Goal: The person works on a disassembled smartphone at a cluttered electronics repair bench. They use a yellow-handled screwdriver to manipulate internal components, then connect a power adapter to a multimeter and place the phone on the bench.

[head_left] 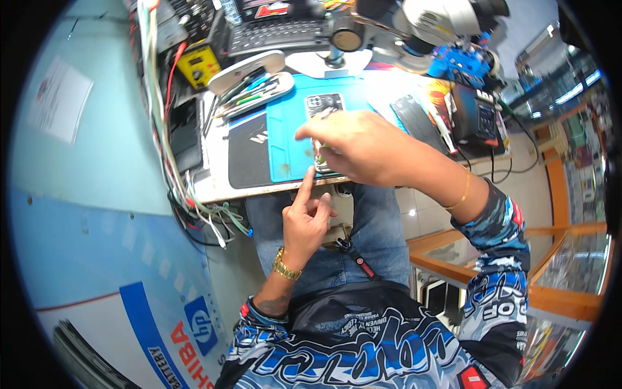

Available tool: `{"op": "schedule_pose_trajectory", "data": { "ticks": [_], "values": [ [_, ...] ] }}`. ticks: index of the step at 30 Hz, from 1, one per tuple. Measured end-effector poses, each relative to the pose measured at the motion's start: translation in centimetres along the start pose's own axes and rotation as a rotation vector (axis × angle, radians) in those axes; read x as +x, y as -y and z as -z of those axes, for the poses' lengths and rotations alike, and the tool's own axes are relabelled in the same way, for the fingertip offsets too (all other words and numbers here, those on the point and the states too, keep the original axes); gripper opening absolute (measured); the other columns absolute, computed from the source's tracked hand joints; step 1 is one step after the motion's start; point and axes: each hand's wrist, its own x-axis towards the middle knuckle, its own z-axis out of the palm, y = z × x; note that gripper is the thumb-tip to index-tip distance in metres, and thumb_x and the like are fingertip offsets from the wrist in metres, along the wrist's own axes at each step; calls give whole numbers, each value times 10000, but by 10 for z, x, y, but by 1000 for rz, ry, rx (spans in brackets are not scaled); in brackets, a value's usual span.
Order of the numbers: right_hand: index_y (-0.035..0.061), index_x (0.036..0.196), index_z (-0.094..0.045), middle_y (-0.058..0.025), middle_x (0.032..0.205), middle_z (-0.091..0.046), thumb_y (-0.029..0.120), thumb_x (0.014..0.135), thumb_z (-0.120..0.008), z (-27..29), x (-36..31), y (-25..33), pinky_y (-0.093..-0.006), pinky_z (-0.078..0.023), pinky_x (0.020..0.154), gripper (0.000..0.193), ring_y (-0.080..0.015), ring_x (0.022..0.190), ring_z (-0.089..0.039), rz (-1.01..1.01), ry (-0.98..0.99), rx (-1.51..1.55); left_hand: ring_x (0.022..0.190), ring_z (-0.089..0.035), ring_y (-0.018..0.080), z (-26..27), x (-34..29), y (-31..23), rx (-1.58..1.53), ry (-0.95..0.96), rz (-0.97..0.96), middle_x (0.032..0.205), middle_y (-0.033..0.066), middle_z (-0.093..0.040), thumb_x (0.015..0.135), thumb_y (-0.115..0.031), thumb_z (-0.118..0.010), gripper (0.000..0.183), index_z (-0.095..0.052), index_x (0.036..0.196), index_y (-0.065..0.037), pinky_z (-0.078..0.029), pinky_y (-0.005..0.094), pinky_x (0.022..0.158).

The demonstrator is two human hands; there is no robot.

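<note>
Blue mat [285, 146] topped by phone [327, 102] — probably light, stiff, fragile, best held by edges — left hand [304, 227] unclenched, right hand [366, 146] grip can't be told.

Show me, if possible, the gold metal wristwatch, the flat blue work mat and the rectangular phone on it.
Gold metal wristwatch [287, 266]: head view, on its band.
Flat blue work mat [291, 129]: head view, bare surface.
Rectangular phone [325, 103]: head view, camera end.

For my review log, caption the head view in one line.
Right hand covering part of a phone on a blue mat, left hand pointing toward the phone's lower end.
</note>
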Motion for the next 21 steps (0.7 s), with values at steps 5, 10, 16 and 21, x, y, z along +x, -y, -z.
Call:
{"op": "schedule_pose_trajectory", "data": {
  "ticks": [5,10,16,21],
  "values": [
    [74,1009,-617,-125,801,-665,158,902,-684,-1,-4,0,-480,-523,665,152,-355,797,-687,-27,-41,-1,493,-533,34,0,1,-5,-64,32,64,697,69,-709,1023,-89,-617,584,-396,1552,21,-431,210,459],
    [29,1054,-604,-189,898,-695,118,834,-723,5,3,5,-493,-552,744,266,-384,878,-705,-82,144,-35,492,-529,34,3,2,-8,-90,-1,43,695,54,-698,1021,-81,-623,553,-429,1527,33,-413,202,450],
    [40,1036,-607,-171,881,-687,137,865,-700,0,-9,-4,-484,-532,717,218,-366,845,-690,-9,-31,16,621,-572,37,5,13,-1,26,-186,-238,834,22,-694,964,-17,-683,465,-589,1419,-4,-451,232,524],
    [74,1128,-637,-138,891,-705,155,892,-701,16,-22,-2,-449,-534,730,258,-346,815,-695,-119,-98,135,792,-638,115,8,28,-37,234,-223,-383,986,68,-708,881,-33,-795,288,-762,1167,-39,-500,262,602]
  ]
}}
